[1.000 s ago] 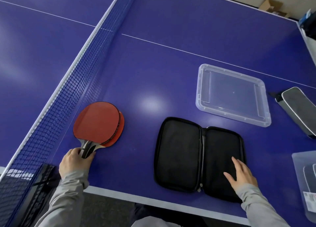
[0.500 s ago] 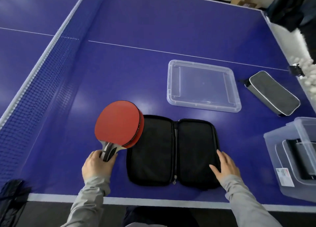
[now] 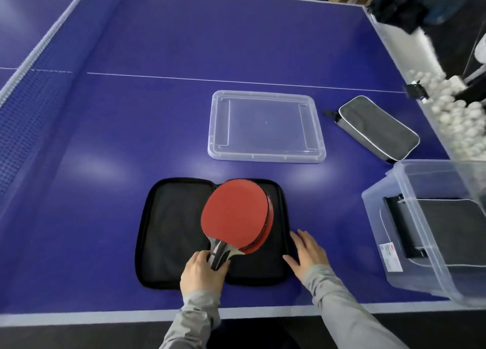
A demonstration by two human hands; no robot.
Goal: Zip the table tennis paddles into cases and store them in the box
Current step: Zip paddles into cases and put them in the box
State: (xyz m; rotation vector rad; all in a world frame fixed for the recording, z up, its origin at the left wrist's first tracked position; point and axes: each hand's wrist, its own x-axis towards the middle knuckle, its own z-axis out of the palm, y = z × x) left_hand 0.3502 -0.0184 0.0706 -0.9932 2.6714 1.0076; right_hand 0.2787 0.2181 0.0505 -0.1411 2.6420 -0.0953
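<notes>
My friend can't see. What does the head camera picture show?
A person's left hand holds two stacked red table tennis paddles over an open black zip case on a blue table; the right hand rests flat at the case's edge. Beyond lie a clear plastic lid and grey pouch.

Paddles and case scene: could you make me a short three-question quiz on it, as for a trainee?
1. True or false: the black case lies zipped shut.
2. Which hand grips the paddles by the handles?
3. The clear lid lies: A) on the box B) flat on the table beyond the case C) under the grey case

Key: 1 false, it lies open. 2 the left hand; the right hand rests flat at the case's edge. 3 B.
</notes>
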